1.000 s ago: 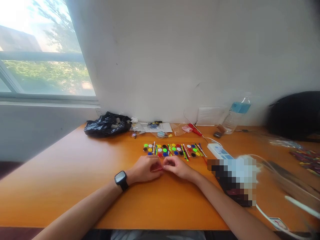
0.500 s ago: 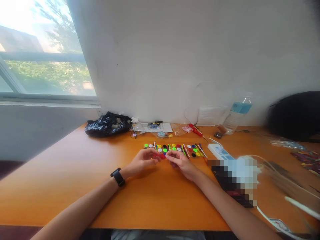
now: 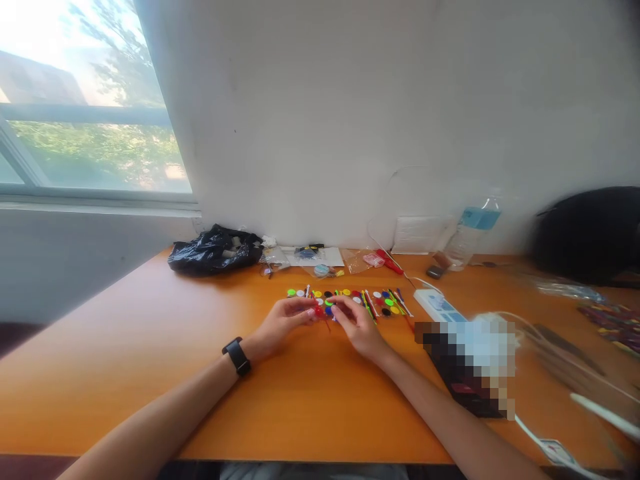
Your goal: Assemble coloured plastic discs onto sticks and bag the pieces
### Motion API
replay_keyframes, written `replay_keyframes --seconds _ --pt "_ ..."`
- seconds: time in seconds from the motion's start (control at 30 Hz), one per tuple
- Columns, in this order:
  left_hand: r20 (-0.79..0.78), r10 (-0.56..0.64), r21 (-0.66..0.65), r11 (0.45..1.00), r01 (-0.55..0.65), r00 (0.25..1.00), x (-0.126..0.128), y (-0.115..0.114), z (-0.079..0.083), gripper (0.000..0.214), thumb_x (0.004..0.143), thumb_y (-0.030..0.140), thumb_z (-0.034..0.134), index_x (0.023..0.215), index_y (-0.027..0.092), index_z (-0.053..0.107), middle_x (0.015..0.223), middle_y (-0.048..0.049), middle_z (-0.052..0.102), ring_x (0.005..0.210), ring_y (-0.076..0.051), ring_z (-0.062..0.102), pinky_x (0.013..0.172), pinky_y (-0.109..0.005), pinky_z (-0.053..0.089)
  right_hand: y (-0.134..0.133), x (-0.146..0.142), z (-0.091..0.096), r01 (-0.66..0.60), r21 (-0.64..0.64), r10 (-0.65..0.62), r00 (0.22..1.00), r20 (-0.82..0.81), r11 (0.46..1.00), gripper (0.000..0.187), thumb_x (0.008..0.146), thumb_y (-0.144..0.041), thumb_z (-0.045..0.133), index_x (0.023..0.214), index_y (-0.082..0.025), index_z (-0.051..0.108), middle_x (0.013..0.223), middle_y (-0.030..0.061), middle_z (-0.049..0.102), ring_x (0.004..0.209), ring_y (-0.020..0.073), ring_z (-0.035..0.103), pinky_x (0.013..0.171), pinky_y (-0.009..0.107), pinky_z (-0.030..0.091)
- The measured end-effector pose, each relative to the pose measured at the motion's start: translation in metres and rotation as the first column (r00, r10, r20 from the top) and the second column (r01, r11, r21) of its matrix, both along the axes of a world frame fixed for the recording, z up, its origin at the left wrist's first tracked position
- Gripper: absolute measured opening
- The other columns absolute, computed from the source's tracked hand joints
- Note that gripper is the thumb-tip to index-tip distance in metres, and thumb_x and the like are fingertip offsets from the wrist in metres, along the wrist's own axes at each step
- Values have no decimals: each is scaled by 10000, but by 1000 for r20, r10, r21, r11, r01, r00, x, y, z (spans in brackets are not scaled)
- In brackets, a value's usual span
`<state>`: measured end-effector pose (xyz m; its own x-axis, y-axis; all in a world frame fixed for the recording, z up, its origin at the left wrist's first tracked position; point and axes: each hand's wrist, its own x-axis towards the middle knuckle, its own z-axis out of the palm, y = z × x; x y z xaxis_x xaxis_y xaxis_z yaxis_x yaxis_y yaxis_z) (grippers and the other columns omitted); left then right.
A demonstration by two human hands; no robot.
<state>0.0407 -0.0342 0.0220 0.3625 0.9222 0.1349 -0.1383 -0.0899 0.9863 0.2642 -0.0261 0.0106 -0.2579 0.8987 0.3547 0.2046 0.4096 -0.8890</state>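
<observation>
A row of small coloured discs and thin coloured sticks [image 3: 373, 301] lies across the middle of the orange table [image 3: 150, 347]. My left hand [image 3: 285, 320], with a black watch on its wrist, pinches a small red piece [image 3: 320, 312] at the near edge of that row. My right hand [image 3: 356, 323] meets it fingertip to fingertip, its fingers curled in a pinch over the same spot. What the right fingers hold is too small to name.
A black plastic bag [image 3: 215, 248], small clear packets [image 3: 310, 257] and a water bottle [image 3: 467, 233] stand along the wall. A white power strip [image 3: 440, 305] with cables, a blurred-out patch and a dark bag [image 3: 590, 233] fill the right side.
Both hands have moved away from me, from the bare table up to the near edge of the row of coloured pieces, staying together in a pinch.
</observation>
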Motion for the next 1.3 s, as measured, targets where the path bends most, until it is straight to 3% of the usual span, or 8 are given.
replay_keyframes --seconds 0.1,0.2,0.27,0.33,0.5,0.73,0.93,1.3 --pt "23 41 9 999 -41 999 0 2 -1 416 823 435 863 1119 148 815 1164 -139 781 1096 -286 704 1006 -401 535 0 2 2 -45 -270 -1 986 -169 962 447 917 -630 653 1165 -260 686 838 19 603 714 174 514 657 303 413" --pt "15 95 7 995 -95 995 0 2 -3 393 815 422 870 1085 141 818 1114 -139 795 1031 -269 721 978 -390 542 -4 9 10 -324 -524 191 937 -292 788 601 928 -759 493 735 -217 666 573 -21 392 529 139 324 537 300 314" --pt "19 115 -1 993 -115 993 0 2 -4 387 809 422 874 1072 143 820 1085 -131 801 994 -261 725 960 -388 546 -8 14 19 -541 -493 365 835 -411 682 784 949 -819 300 459 -230 468 482 -8 272 506 149 295 539 333 317" --pt "29 110 -3 994 -110 994 0 2 -4 384 801 421 879 1064 147 822 1084 -125 801 985 -257 723 953 -382 545 -11 19 27 -561 -413 360 807 -469 718 847 944 -854 194 394 -231 359 488 6 250 515 153 279 555 348 307" --pt "25 109 -2 994 -109 994 -1 2 -2 379 802 421 880 1055 144 827 1045 -114 794 947 -229 696 901 -344 534 -7 22 35 -435 -369 245 853 -462 821 852 902 -901 129 459 -228 409 561 16 289 548 166 261 564 353 263" --pt "118 61 -67 996 -54 991 -1 1 3 351 882 431 819 1035 116 814 951 -100 755 847 -164 641 838 -290 485 0 19 27 -362 -402 160 876 -454 841 826 908 -897 174 495 -221 409 571 3 274 543 153 210 545 338 208" --pt "275 43 -155 988 0 960 -3 11 -10 337 895 421 810 1026 111 796 1016 -118 751 933 -191 667 926 -323 490 1 19 24 -366 -396 170 877 -449 842 806 913 -893 191 488 -228 351 553 -8 238 534 153 205 534 338 204" --pt "284 60 -173 985 -10 957 -6 14 -12 306 879 393 832 983 107 796 999 -98 749 892 -141 664 870 -249 511 2 20 22 -436 -360 209 827 -522 825 784 950 -846 233 489 -221 346 553 -7 251 515 143 202 539 344 169"
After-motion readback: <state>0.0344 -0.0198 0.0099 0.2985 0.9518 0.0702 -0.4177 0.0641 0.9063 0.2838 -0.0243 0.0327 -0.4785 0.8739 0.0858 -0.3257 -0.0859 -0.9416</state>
